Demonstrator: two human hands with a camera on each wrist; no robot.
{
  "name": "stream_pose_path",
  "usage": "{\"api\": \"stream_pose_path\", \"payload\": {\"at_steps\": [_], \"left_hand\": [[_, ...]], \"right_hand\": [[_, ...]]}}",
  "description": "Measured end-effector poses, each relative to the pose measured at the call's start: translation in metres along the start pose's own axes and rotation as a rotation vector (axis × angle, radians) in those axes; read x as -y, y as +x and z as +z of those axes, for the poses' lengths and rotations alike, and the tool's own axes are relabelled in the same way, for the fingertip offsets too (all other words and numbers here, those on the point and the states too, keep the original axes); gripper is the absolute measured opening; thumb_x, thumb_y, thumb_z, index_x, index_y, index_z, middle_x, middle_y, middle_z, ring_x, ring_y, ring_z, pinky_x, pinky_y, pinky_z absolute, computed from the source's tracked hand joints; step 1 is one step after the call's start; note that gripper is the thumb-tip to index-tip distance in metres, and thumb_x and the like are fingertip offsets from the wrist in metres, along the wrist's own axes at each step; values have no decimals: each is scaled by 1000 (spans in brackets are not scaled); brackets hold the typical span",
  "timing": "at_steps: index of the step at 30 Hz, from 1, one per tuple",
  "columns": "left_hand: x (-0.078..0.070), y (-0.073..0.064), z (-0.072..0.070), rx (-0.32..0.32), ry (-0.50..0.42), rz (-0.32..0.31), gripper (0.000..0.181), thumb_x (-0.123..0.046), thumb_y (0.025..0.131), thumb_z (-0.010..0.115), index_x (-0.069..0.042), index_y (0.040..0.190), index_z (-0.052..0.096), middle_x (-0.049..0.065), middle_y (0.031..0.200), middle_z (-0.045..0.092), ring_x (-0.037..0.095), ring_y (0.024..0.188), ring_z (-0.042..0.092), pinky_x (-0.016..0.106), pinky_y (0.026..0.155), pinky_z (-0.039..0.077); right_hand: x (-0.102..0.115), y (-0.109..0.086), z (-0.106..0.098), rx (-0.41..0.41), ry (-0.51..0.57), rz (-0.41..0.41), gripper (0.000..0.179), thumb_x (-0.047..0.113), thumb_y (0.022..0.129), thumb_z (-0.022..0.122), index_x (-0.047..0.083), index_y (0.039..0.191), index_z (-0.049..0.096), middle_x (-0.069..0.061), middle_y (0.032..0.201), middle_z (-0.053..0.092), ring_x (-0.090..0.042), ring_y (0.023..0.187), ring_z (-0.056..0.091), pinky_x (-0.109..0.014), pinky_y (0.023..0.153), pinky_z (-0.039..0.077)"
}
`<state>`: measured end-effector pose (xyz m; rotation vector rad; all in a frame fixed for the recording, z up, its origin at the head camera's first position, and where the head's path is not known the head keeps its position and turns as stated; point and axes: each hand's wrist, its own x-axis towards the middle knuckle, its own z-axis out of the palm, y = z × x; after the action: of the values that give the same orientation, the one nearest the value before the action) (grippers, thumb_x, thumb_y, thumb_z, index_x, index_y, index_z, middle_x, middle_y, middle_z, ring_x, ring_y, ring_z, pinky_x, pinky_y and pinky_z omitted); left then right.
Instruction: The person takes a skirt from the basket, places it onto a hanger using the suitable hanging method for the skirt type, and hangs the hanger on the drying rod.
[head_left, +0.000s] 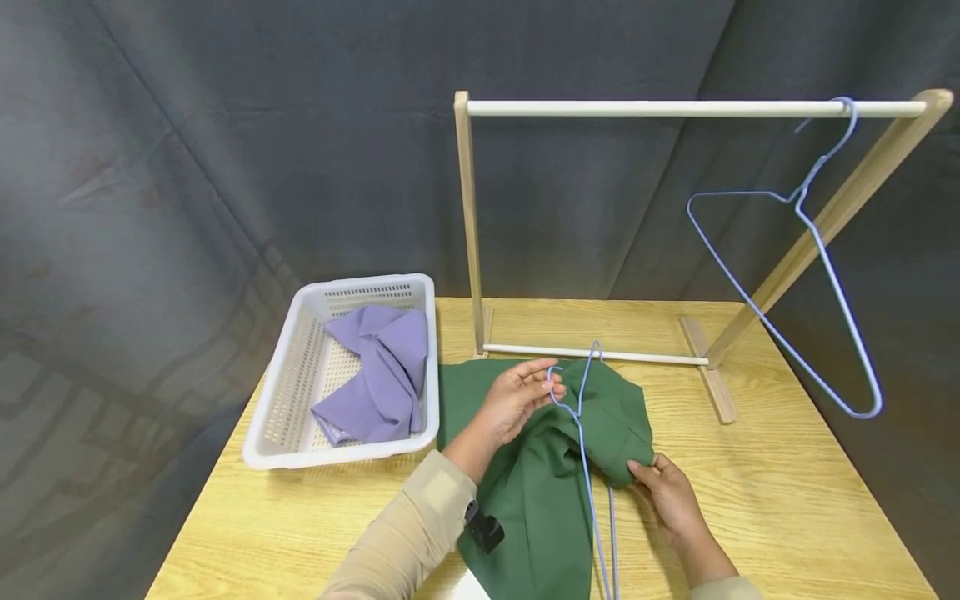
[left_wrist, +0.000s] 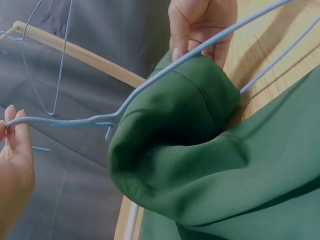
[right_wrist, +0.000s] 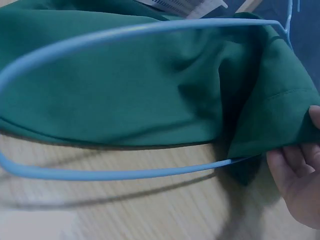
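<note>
In the head view, the hands are apart: the left hand [head_left: 517, 398] pinches the hook of a blue hanger [head_left: 582, 437], and the right hand [head_left: 670, 497] pinches the edge of a green cloth [head_left: 540, 500] lying on the counter [head_left: 780, 500]. The hanger's long axis runs from twelve toward six o'clock; the gathered cloth end is at the right hand's eleven, the hook nearer the left.

Left wrist view: the hanger stretches from the left hand, at nine, toward one o'clock.

Right wrist view: the right hand is at four; one hanger bar crosses over the cloth, the other passes beneath its end.

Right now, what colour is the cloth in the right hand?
The cloth is plain green, clearest in the head view.
</note>
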<state>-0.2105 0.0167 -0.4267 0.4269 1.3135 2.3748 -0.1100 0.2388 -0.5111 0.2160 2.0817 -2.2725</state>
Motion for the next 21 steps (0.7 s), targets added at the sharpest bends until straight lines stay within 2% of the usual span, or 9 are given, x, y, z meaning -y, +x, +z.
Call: {"api": "stream_pose_path", "payload": {"at_steps": [5,9,11,16,21], "left_hand": [[0,0,-1,-10,75,17,38,12,82,43,15,120,37,11,90,53,11,76,58,32,79,45],[0,0,0,-36,148,11,36,11,82,45,13,118,40,8,87,53,10,75,58,33,79,45],[0,0,0,-48,176,9,36,11,82,46,12,118,42,4,84,53,10,74,58,33,78,46],[-1,2,1,-65,216,17,35,12,81,48,12,116,44,3,81,54,10,71,58,33,76,47],[-3,2,1,-80,223,14,35,13,80,48,12,115,45,5,81,54,11,70,58,33,76,47]], "right_hand": [[6,4,2,-12,38,3,24,18,85,54,-2,94,44,1,83,60,-11,75,58,-25,66,49],[-5,13,-9,43,87,-12,13,17,89,49,6,93,47,2,84,58,-10,75,58,-25,64,49],[-3,14,-11,68,96,-18,12,20,89,47,8,91,47,2,86,56,-9,76,58,-25,64,49],[26,5,1,48,148,-26,17,22,89,48,6,87,44,0,82,54,-8,70,55,-21,60,48],[43,0,7,10,207,-12,12,12,91,42,7,80,43,3,70,50,-4,55,48,-15,48,41]]}}
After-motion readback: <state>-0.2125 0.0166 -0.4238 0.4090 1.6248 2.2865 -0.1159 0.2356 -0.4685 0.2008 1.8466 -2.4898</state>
